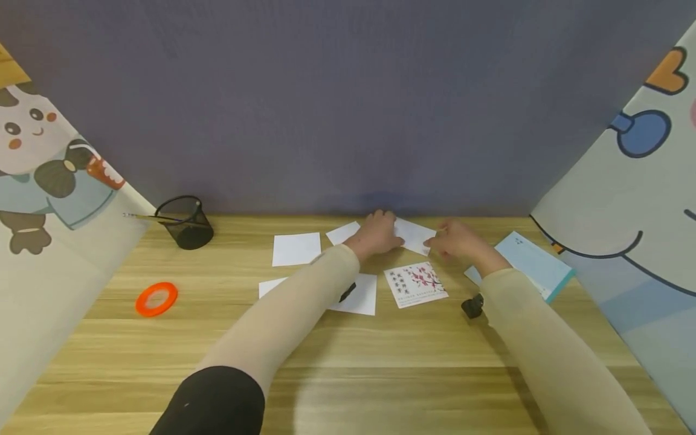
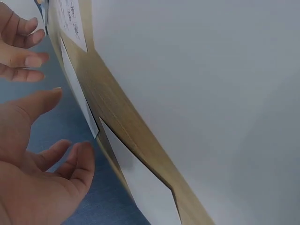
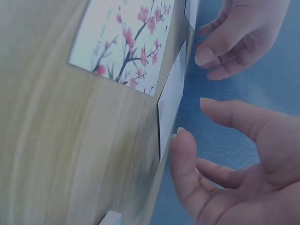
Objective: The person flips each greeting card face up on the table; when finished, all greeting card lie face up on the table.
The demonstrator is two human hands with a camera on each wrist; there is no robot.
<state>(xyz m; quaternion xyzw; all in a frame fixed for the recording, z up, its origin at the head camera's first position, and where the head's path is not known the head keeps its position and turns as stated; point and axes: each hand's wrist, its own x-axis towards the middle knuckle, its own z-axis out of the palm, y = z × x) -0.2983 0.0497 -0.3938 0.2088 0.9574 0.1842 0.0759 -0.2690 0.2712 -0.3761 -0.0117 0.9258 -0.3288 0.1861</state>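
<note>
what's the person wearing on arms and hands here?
Both arms are in snug beige sleeves reaching the wrists, with a black cuff or upper sleeve at the left arm's near end. The left hand and right hand are bare: no gloves, rings or watch visible. A small black device sits under each forearm, probably the wrist cameras. No cables or markings show.
</note>
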